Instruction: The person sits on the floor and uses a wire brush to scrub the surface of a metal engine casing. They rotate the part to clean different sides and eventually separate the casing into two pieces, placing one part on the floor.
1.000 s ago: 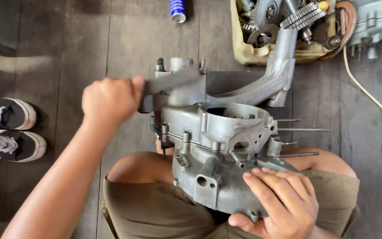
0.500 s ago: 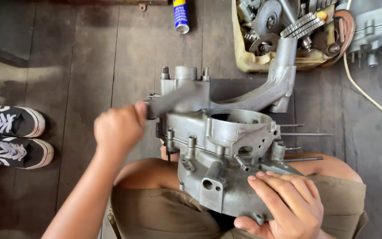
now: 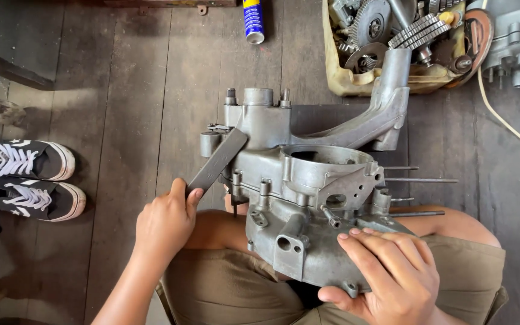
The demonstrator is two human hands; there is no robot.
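The right hand (image 3: 392, 277) lies flat and open on the near end of the grey metal engine case (image 3: 308, 204), which rests on the person's lap, fingers spread over its lower edge as before. The left hand (image 3: 167, 222) is closed around the handle of a flat dark file (image 3: 218, 159), whose far end touches the case's upper left corner. A second ago this hand was higher, up against that corner; it has since drawn back and down toward the body, so the file looks to be at the pulled-back end of a stroke.

Left of that hand sit two black-and-white sneakers (image 3: 28, 177). Right of the case, four thin studs (image 3: 419, 180) stick out. Farther off stand one blue spray can (image 3: 251, 19) and one yellowish tub (image 3: 338, 66) of gears.
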